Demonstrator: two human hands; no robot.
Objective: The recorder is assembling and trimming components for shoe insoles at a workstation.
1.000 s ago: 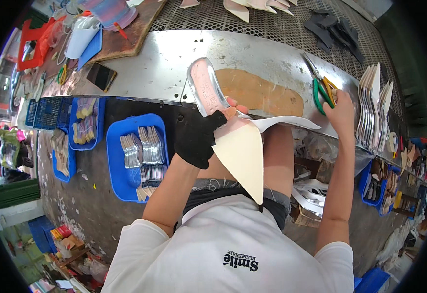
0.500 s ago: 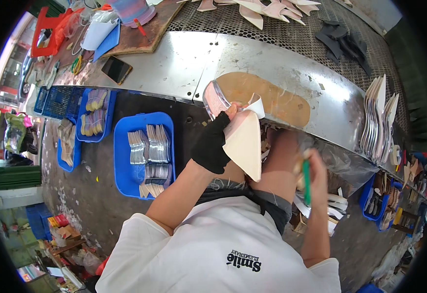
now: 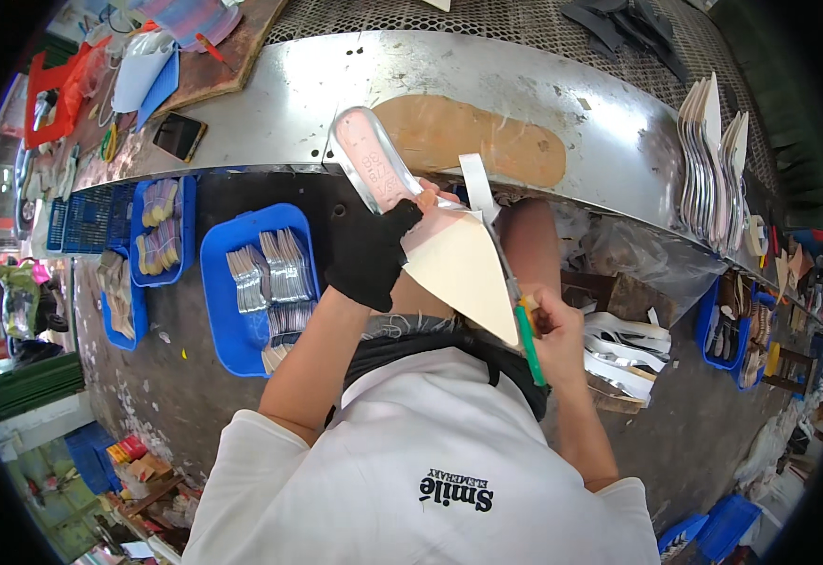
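My left hand (image 3: 374, 247), in a black fingerless glove, grips a shoe insole (image 3: 458, 268) by its middle. The insole has a broad cream front pointing toward me and a pink heel with a shiny silver rim. A narrow white strip (image 3: 477, 185) sticks up beside its middle, on the right. My right hand (image 3: 557, 334) is closed around green-handled scissors (image 3: 530, 350). Their grey blades lie along the insole's right edge; how far they are apart I cannot tell.
A metal bench (image 3: 284, 104) crosses ahead, bearing a tan worn board (image 3: 468, 141), a phone (image 3: 180, 137) and stacked insoles (image 3: 703, 155) at right. Blue baskets (image 3: 211, 325) with insole bundles stand at left. Silver-white offcuts (image 3: 623, 353) lie right of my right hand.
My right hand has brought the scissors up and left to the insole's edge. My left hand has moved slightly left with the insole, and the view has shifted.
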